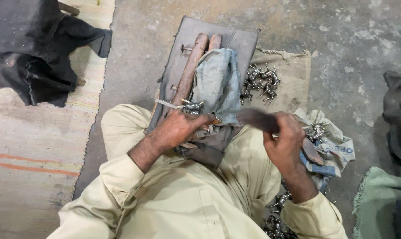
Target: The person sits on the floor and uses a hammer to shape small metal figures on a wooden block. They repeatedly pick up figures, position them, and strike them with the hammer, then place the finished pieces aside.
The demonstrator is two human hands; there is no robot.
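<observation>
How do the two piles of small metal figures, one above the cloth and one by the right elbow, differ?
The upper pile lies in full view on a tan mat, away from both hands; the lower pile is partly hidden by the right sleeve and cut off by the frame. Both hold dark, shiny figures.

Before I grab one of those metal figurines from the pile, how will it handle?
The figurines look like cast metal, so probably heavy and stiff. Legs and horns interlock, so neighbours may lift too. Thin parts might bend.

A black cloth (30, 48) lay on the striped mat (23, 146); a green towel (377, 199) sat by the floor's right edge.
</observation>
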